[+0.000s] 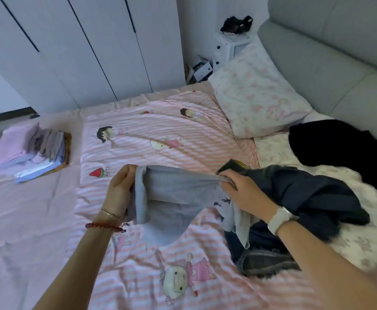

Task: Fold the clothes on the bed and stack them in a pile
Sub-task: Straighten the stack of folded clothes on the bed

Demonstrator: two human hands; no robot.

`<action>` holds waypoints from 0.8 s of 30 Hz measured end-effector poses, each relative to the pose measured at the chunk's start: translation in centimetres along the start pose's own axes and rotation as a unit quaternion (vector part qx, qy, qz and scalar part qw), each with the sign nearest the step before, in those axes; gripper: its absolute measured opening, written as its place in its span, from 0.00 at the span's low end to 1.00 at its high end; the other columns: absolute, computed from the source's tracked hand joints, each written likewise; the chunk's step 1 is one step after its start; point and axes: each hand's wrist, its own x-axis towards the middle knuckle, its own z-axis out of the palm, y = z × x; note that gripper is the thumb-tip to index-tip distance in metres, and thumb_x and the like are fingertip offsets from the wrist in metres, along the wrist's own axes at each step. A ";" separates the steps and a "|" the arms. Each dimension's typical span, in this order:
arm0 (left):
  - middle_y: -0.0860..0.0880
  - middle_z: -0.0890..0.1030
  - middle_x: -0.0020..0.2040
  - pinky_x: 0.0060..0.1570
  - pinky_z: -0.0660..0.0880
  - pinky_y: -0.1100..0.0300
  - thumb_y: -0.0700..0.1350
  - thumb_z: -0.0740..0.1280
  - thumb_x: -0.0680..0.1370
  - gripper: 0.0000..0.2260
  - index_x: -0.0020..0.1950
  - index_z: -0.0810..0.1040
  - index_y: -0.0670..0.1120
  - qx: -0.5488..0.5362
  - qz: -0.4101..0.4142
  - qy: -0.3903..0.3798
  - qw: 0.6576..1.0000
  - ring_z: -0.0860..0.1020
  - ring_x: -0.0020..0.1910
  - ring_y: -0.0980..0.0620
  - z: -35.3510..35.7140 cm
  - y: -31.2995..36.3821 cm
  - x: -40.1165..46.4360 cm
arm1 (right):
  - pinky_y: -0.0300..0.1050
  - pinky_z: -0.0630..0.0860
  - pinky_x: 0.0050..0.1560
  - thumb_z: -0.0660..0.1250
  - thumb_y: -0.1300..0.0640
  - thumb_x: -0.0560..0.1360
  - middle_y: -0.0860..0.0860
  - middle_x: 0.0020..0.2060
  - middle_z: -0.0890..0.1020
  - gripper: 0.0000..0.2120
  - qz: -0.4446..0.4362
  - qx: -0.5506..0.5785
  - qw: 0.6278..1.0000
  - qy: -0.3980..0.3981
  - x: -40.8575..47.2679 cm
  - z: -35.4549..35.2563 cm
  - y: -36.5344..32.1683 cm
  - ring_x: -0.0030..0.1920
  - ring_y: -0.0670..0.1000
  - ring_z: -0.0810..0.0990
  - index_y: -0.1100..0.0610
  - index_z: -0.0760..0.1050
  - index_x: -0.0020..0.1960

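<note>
A light grey garment [172, 193] is stretched between my two hands above the pink striped bedcover [160, 135]. My left hand [119, 191] grips its left edge with curled fingers. My right hand [243, 191] pinches its bunched right end. Under my right forearm lies a heap of dark navy clothes [306, 198], with a frayed denim piece [265, 262] at its near side. A black garment [339, 148] lies farther right by the headboard. A pile of folded clothes [37, 148] in lilac, grey and white sits on the bed at the far left.
A floral pillow [257, 101] leans at the head of the bed against the grey padded headboard [339, 52]. White wardrobe doors [82, 52] stand behind the bed. A small white nightstand [227, 48] with a dark object on it fills the corner.
</note>
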 end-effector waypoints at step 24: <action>0.32 0.68 0.66 0.66 0.63 0.49 0.45 0.62 0.79 0.21 0.68 0.66 0.36 0.296 -0.384 0.116 0.867 0.66 0.66 0.36 -31.7 -17.1 -10.1 | 0.53 0.66 0.63 0.60 0.55 0.78 0.53 0.67 0.69 0.21 0.005 -0.166 0.984 -0.056 5.7 28.6 -18.6 0.67 0.56 0.67 0.52 0.65 0.70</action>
